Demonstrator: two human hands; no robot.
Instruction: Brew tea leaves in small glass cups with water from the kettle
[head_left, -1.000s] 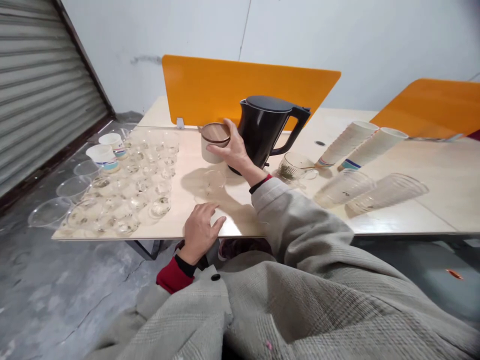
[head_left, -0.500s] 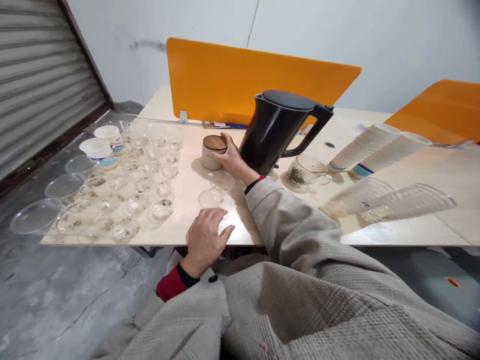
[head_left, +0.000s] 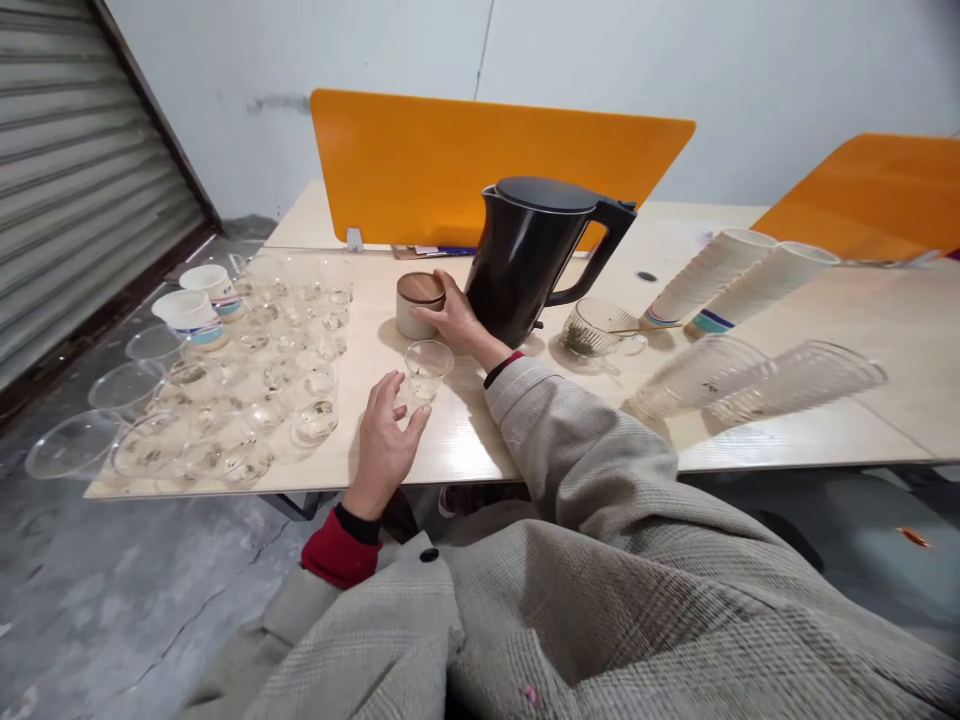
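My right hand (head_left: pixel 455 316) is closed around the side of a beige cup (head_left: pixel 414 319) with a brown top, which stands on the table. In front of that cup is a single clear plastic cup (head_left: pixel 429 360). My left hand (head_left: pixel 388 430) is just beside the plastic cup, fingers apart and holding nothing; I cannot tell whether the fingertips touch it. Close behind my right wrist stands a black electric kettle (head_left: pixel 517 260). A ribbed glass cup (head_left: pixel 594 330) with dark dry leaves and a thin stick in it sits right of the kettle.
Many clear plastic cups (head_left: pixel 217 440) with dark bits inside crowd the table's left end, alongside two white paper cups (head_left: pixel 189 312). On the right lie stacks of paper cups (head_left: pixel 709 275) and of clear cups (head_left: pixel 795 385). An orange divider (head_left: pixel 480 165) closes off the back.
My left hand has risen from the table's front edge toward the single plastic cup, its fingers spreading. My right hand stays on the beige cup. The view has shifted slightly.
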